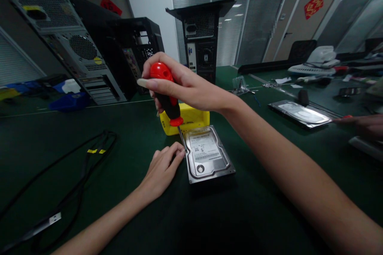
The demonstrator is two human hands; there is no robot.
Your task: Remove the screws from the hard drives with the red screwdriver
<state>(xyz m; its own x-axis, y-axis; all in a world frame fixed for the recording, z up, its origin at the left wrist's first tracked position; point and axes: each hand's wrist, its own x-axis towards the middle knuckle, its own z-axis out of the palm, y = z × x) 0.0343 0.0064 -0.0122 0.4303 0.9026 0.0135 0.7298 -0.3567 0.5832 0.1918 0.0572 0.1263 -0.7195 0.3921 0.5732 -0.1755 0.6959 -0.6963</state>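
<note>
A silver hard drive [203, 151] with a white label lies flat on the green tabletop. My right hand [182, 85] is wrapped around the red and black handle of a screwdriver [169, 103], above the drive's far left side. The screwdriver's shaft slants down to the drive's left edge. There, the curled fingers of my left hand [163, 167] press together close to the tip; what they grip, if anything, is hidden. Directly behind the drive sits a yellow bin [194, 116], partly covered by my right hand and the screwdriver.
Black cables [85, 175] with a USB plug [54, 218] lie at left. Computer cases [80, 48] stand at the back, one dark tower [200, 44] near the middle. A blue bin [70, 101] is at left. Another hard drive [299, 112] lies right, near another person's blurred hand [365, 123].
</note>
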